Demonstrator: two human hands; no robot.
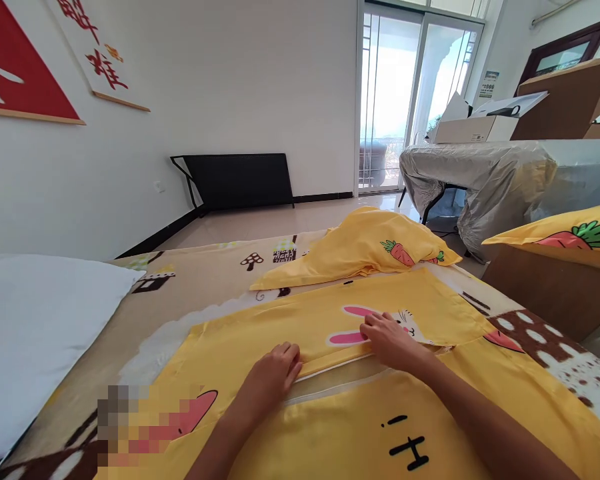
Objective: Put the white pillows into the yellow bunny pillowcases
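Note:
A yellow pillowcase (pixel 260 327) printed with a rabbit, carrots and the letters "Hi" lies flat on the patterned blanket. Across its middle runs a long gap with pale edges, its far side folded back. My left hand (pixel 275 370) has its fingers curled on the folded edge, left of the rabbit's ears. Further right, my right hand (pixel 387 339) grips the cloth at the rabbit print, fingers bent and knuckles up. The fingertips of both hands are partly hidden.
A white pillow (pixel 45 327) lies at the left. Behind the pillowcase is a crumpled yellow cloth (pixel 350 243) with carrots. At right, a yellow carrot-print cushion (pixel 545 233) rests on a cardboard box (pixel 535 287). A plastic-covered table (pixel 475 160) holding boxes stands beyond.

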